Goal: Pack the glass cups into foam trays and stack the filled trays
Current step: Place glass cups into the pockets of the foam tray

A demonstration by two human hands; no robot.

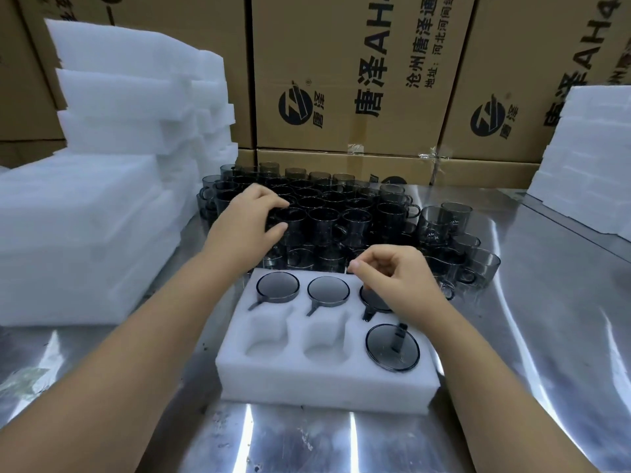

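Where cups (328,291) sit base-up, back-row handles (312,310) face nearward

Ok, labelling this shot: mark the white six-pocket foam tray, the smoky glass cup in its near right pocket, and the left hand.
white foam tray (324,387), head view, bare front wall
smoky glass cup (379,355), head view, round face
left hand (244,225), head view, its back

Reflective metal table (546,336). A white six-pocket foam tray (327,380) is laid flat on it, partly beneath the right hand (392,271). Smoky glass cups (358,213) are massed beyond both hands, the nearest under the left hand (246,220). A stack of foam trays (85,233) is set left of the left hand. A second foam stack (587,172) is seen far to the right of the right hand.
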